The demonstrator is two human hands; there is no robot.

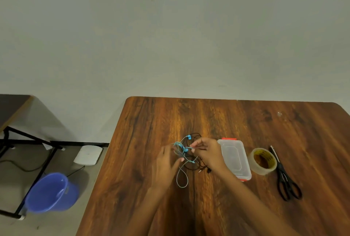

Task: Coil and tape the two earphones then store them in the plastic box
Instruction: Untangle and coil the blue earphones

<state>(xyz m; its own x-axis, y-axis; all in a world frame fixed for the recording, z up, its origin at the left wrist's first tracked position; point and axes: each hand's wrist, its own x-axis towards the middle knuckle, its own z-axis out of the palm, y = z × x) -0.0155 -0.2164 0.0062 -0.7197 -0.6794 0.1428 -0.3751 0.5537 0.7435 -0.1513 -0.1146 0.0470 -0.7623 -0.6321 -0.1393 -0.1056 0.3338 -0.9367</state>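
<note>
Blue earphone (182,157) pinched between left hand (166,162) and right hand (206,153).

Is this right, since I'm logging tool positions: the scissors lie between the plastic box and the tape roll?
Not quite. The head view shows the tape roll between the plastic box and the scissors, which lie farthest right.

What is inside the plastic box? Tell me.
The plastic box is clear with its lid on, and nothing shows through it. The right hand covers its left edge, so that strip stays unseen. Both earphones lie outside.
</note>
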